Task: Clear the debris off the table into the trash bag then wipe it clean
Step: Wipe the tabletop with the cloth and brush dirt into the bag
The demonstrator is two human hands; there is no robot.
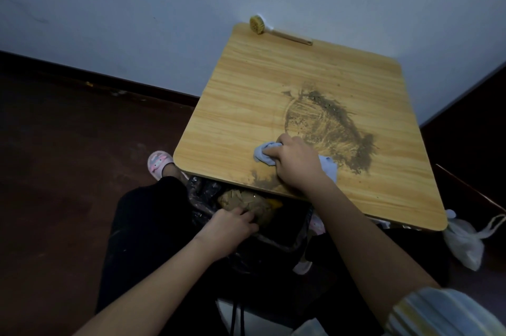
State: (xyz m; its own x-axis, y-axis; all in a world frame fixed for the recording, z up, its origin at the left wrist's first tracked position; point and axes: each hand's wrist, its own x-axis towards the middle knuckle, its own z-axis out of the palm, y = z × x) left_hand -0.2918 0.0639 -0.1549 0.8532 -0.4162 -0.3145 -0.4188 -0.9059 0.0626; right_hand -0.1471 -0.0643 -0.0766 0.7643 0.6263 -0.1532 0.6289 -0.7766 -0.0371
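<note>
Here, a pale blue wall (137, 6) and dark floor (54, 157) behind and beside everything. Against the wall, a wood-grain table (246, 83) with rounded corners, bare toward the far side. Across its middle and right, a broad smear of brown dirt (325, 122), streaked in arcs, thickest along the far right rim of the smear; a smaller patch of the same at the near edge, just left of the right wrist. Below that near edge, a black trash bag (276, 234) held open, with tan scraps (241, 200) lying inside near its top. Gripping the bag's near-left rim, the left hand (230, 228), fingers curled over the plastic, fingertips tucked in toward the scraps. On the tabletop near the front edge, the right hand (295, 163), fingers curled down and bunched together around a light blue cloth (265, 154); cloth pressed flat under the knuckles, one wad poking out left of the fingertips, another fold trailing out to the right past the heel of the hand. At the far edge by the wall, a round-headed brush (276, 31) with a long pale handle. Under the table's left corner, a pink slipper (158, 164). By the right corner on the floor, a white plastic bag (465, 239).
</note>
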